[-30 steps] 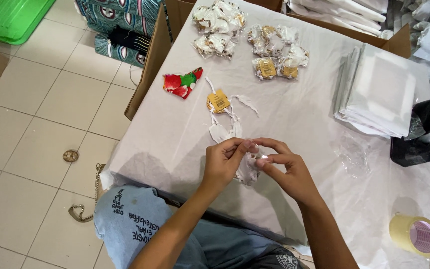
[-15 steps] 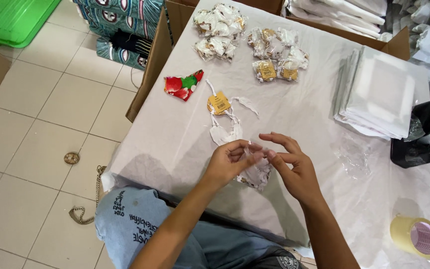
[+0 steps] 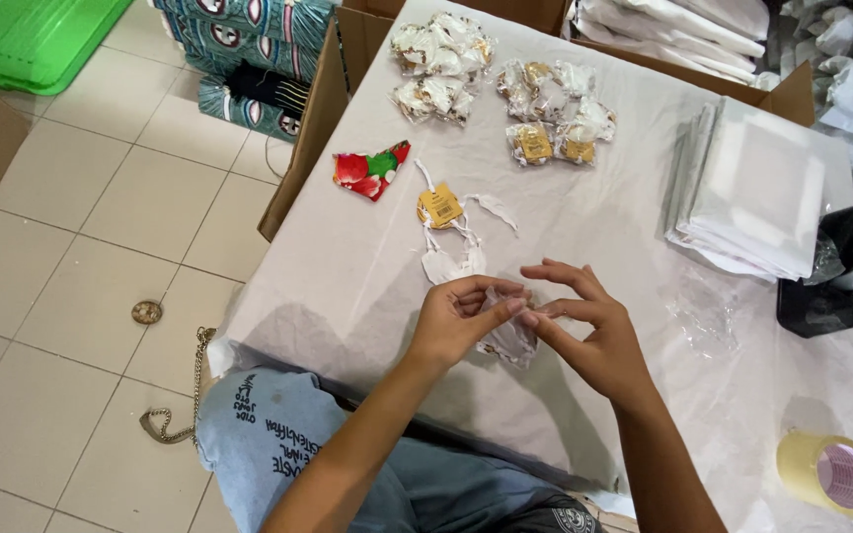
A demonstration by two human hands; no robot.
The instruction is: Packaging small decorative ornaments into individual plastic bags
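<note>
The small clear plastic packet with something pale inside now lies lower and nearer the bench's front edge than a second ago, and the two hands have parted a little over it. From that I judge the work on this one packet to be going on, not finished.

It hangs just under the fingertips. The left hand is curled, its thumb and fingers pinched on the packet's top edge. The right hand meets it from the other side, forefinger and thumb closed on the same edge, the other fingers spread and lifted.

Just beyond lie a white cloth piece with a yellow tag and a red and green cloth piece. Farther back are two heaps of filled packets. To the right sit a stack of white bags and a tape roll, all on the white-covered bench.
</note>
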